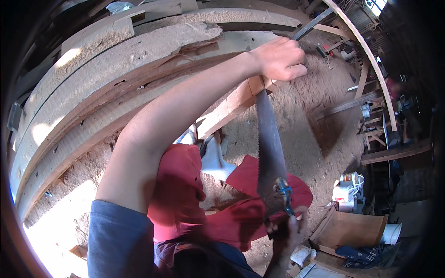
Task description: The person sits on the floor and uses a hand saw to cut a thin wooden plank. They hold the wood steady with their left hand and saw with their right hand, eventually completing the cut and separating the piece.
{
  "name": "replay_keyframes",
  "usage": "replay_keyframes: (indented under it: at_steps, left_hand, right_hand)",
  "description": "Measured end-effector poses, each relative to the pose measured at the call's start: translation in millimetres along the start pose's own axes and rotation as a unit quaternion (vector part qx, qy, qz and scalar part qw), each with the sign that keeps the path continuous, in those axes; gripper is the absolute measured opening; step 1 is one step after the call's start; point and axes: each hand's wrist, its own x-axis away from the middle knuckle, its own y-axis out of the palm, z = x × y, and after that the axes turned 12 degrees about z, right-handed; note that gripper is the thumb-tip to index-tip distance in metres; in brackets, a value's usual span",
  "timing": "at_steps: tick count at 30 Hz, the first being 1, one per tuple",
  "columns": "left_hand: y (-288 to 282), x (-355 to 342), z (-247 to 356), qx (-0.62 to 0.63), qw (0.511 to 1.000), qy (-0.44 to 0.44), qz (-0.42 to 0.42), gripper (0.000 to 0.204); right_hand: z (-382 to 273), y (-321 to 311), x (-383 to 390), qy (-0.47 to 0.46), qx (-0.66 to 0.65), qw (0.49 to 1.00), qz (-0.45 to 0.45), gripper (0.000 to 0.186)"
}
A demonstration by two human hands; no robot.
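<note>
In a dirt-floored workshop, a person's left hand, fingers curled into a fist, bears on the far end of a squared timber, while the right hand, half in shadow, wraps the handle of a handsaw. What the left fingers close on underneath is hidden. The saw lies ahead of the right hand, its long axis running forward and slightly left, roughly across the timber, which slants away to the right. The blade's narrow end meets the wood just beside the left hand, the nearer of the two; how deep it sits cannot be told. The tapering steel is dull gray, toothed along its left edge and brown toward the heel, where a blue fitting shows. The timber is smooth and reddish-brown, crossed by dark lines. Rough, dusty planks sweep along the left, bent by the lens, above powdery ground. Red trousers fill the foreground; a shallow wooden tray sits at right.
</note>
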Motion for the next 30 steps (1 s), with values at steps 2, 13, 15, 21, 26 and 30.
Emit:
replay_keyframes:
  at_steps: [2, 13, 15, 21, 26, 30]
  left_hand:
    - [0.6, 2.1, -2.8, -0.002, 1.0, -0.004, 0.008, 0.036]
    - [3.2, 3.9, 1.2, -0.014, 1.0, -0.002, 0.015, 0.04]
    - [0.4, 5.9, 0.6, -0.013, 1.0, -0.012, -0.005, 0.04]
    - [-9.7, 4.6, -3.1, -0.011, 1.0, -0.005, 0.018, 0.04]
    - [-0.5, 11.5, -1.3, -0.024, 0.999, 0.019, 0.045, 0.038]
    - [-8.6, 6.6, 4.4, -0.004, 1.0, 0.003, 0.011, 0.036]
  right_hand:
    - [20.9, 6.4, -2.8, 0.06, 0.051, 0.997, -0.018, 0.034]
    - [22.7, -24.4, -9.4, -0.103, 0.076, 0.989, -0.07, 0.035]
    - [18.8, -28.1, -19.7, -0.013, -0.019, 0.996, -0.082, 0.037]
    - [-2.8, -5.7, 1.9, -0.107, 0.153, 0.982, -0.01, 0.029]
    - [-6.8, -4.7, -0.9, 0.034, 0.073, 0.996, -0.033, 0.02]
    - [-32.9, -7.0, 6.1, 0.052, 0.201, 0.977, -0.056, 0.029]
